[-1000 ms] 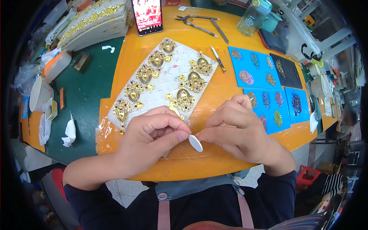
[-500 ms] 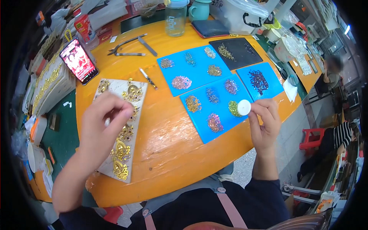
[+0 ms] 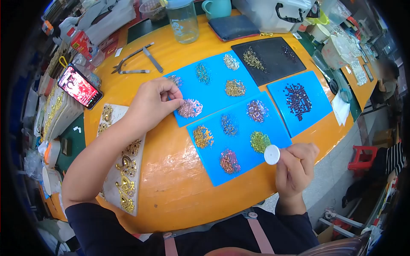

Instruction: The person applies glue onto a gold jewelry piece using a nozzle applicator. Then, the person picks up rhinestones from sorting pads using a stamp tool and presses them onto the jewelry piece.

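Over the upper blue board (image 3: pixel 213 91), my left hand (image 3: pixel 160 102) is pinched closed at the edge of the pink stone pile (image 3: pixel 190 108); anything between its fingertips is too small to tell. My right hand (image 3: pixel 297 168) grips a small white disc (image 3: pixel 271 154) beside the green pile (image 3: pixel 259 141) on the lower blue board (image 3: pixel 209 168). Other piles of coloured stones lie on both boards. A third blue board (image 3: pixel 277 91) holds dark stones (image 3: pixel 298 101). The board of gold ornaments (image 3: pixel 132 183) lies partly under my left forearm.
A black tray (image 3: pixel 273 68) with stones lies behind. Pliers (image 3: pixel 128 59), a glass jar (image 3: pixel 183 23), a dark pouch (image 3: pixel 234 27) and a lidded plastic box (image 3: pixel 273 15) are at the back. A lit phone (image 3: pixel 80 86) leans at the left. A person (image 3: pixel 386 79) sits at the far right.
My left hand has moved from above the ornaments to the pink pile. My right hand still holds the white disc near the green pile. The view has shifted, with the coloured boards now more central.
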`<state>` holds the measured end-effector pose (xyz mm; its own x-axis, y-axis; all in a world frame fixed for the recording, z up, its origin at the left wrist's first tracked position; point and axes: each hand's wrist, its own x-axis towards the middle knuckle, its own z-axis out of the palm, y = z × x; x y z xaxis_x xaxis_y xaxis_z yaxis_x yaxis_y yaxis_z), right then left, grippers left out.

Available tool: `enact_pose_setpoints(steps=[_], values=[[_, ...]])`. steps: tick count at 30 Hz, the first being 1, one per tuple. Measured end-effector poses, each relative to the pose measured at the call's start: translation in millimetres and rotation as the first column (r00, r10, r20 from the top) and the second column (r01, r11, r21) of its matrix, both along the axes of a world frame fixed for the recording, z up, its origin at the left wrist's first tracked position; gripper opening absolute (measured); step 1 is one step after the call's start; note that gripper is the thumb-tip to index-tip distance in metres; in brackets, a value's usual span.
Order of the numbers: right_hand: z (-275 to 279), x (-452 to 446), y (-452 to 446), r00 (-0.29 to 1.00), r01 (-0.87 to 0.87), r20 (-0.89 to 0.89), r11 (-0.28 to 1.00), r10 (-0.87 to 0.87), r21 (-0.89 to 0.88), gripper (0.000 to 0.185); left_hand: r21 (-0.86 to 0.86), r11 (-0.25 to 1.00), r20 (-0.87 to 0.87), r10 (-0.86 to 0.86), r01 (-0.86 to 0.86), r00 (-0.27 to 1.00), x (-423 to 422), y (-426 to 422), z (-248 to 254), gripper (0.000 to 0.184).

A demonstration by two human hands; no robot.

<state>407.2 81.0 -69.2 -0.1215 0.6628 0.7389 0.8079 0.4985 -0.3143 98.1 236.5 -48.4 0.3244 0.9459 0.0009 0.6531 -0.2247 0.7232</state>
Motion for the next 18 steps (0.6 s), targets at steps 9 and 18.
enact_pose_setpoints(steps=[9, 18], values=[[4.2, 5.1, -3.1, 0.998, -0.054, -0.015, 0.995, 0.053, -0.085, 0.030, 0.140, 0.988, -0.045, -0.059, 0.065, 0.997, 15.2, 18.7, 17.3, 0.007], [3.1, 8.9, -4.3, 0.997, -0.077, 0.007, 0.990, 0.079, -0.115, 0.034, 0.350, 0.897, -0.110, -0.248, 0.271, 0.962, 76.2, 50.8, 10.9, 0.012]])
